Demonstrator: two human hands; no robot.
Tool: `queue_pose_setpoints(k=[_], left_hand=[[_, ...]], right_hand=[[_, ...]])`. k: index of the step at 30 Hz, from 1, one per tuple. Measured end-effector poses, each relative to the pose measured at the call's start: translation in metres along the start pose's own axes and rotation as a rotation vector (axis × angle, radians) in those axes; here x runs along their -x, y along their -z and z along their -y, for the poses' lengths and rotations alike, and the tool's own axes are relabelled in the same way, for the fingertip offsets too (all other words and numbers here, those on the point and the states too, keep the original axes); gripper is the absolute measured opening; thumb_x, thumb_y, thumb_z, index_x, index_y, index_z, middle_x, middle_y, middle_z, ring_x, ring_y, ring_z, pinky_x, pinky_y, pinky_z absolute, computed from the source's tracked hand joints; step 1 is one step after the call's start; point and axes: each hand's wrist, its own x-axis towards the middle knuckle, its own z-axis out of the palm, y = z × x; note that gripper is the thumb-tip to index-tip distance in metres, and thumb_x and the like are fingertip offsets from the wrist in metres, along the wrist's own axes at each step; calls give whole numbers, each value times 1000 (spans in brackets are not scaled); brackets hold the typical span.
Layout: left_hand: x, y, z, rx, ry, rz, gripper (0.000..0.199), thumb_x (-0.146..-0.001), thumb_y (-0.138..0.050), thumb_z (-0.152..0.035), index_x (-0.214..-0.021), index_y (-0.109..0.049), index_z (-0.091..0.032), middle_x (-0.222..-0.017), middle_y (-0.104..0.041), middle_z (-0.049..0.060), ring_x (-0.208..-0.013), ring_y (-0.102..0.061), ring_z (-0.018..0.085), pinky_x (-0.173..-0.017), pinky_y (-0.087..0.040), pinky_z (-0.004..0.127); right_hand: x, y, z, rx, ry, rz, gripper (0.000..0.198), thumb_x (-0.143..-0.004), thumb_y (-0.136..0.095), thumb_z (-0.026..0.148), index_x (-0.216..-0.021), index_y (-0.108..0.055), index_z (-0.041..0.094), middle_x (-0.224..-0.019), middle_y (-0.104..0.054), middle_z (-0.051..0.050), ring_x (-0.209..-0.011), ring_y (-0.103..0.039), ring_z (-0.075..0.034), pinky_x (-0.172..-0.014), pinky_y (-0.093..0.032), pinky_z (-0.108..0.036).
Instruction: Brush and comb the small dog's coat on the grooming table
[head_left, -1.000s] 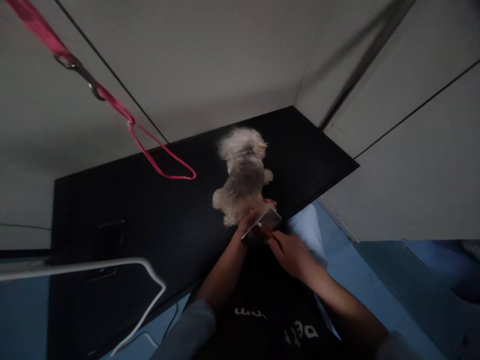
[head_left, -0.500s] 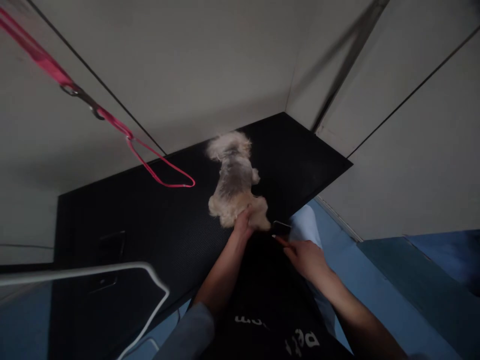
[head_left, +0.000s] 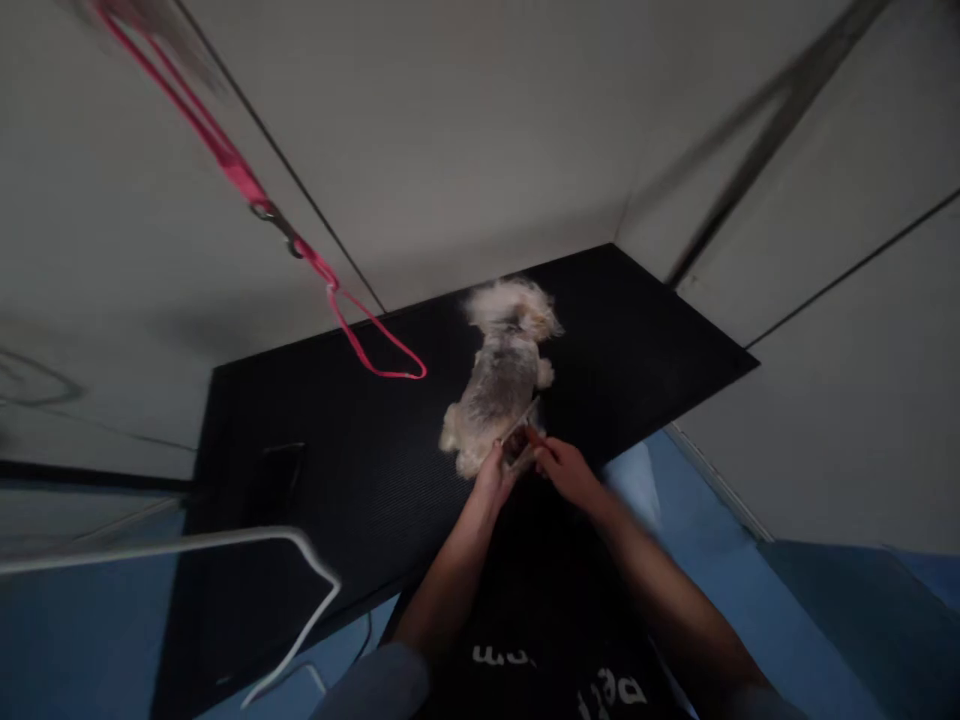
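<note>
Has a pink lead [head_left: 244, 180] hanging left of the dog [head_left: 496, 385] on the black table [head_left: 607, 330]; rests left hand [head_left: 491, 476] at the dog's rump, likely for steadiness, cannot tell finger closure; holds flat-headed tool [head_left: 520, 437] there in right hand [head_left: 568, 467], fingers curled round it, probably for control.

well back from the left hand [head_left: 491, 478], a grey-blue sleeve [head_left: 386, 682] ends near the elbow; another sleeve [head_left: 765, 703] shows dimly behind the right hand [head_left: 568, 472]. below both hands hangs a black apron [head_left: 555, 580] with white, partly legible lettering [head_left: 628, 690].
</note>
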Motion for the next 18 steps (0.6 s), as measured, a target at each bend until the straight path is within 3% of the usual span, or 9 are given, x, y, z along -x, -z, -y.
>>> queue_pose_setpoints(k=[3, 6, 10, 15, 18], left_hand=[[-6, 23, -11, 56, -74, -219, 20, -73, -69, -27, -86, -66, -13, -78, -73, 7, -79, -69, 24, -89, -49, 39], [-13, 40, -24, 33, -78, -255, 20, -72, -70, -23, -88, -66, -12, -78, -73, 7, -75, -70, 23, -85, -51, 37], [-17, 44, -39, 77, -32, -194, 19, -75, -67, -27, -87, -64, -13, -73, -72, 7, -68, -69, 21, -77, -54, 35], [-17, 43, -55, 216, 74, 31, 47, -72, -69, -47, -102, -63, -11, -91, -72, 13, -83, -69, 27, -79, -53, 40], [-18, 47, -57, 235, 56, 119, 55, -66, -72, -54, -101, -63, -12, -93, -71, 12, -86, -67, 27, -81, -53, 41]], right_hand=[[-4, -19, -11, 235, -73, 168, 28, -89, -46, 30, -66, -58, 18, -68, -63, -3, -65, -56, -14, -62, -35, -23], [-11, -23, -12, 239, -69, 233, 34, -91, -43, 32, -65, -58, 18, -68, -64, -3, -64, -57, -14, -60, -35, -23], [-33, -31, 2, 59, 47, 130, 31, -93, -35, 30, -79, -59, 17, -71, -64, -2, -68, -57, -13, -65, -38, -22], [-27, -30, -2, 229, -18, 311, 30, -91, -42, 31, -72, -61, 17, -71, -65, -4, -66, -58, -14, -61, -35, -23], [-32, -14, 2, 167, 46, 310, 36, -93, -38, 34, -76, -64, 16, -71, -66, -3, -67, -59, -13, -60, -35, -22]])
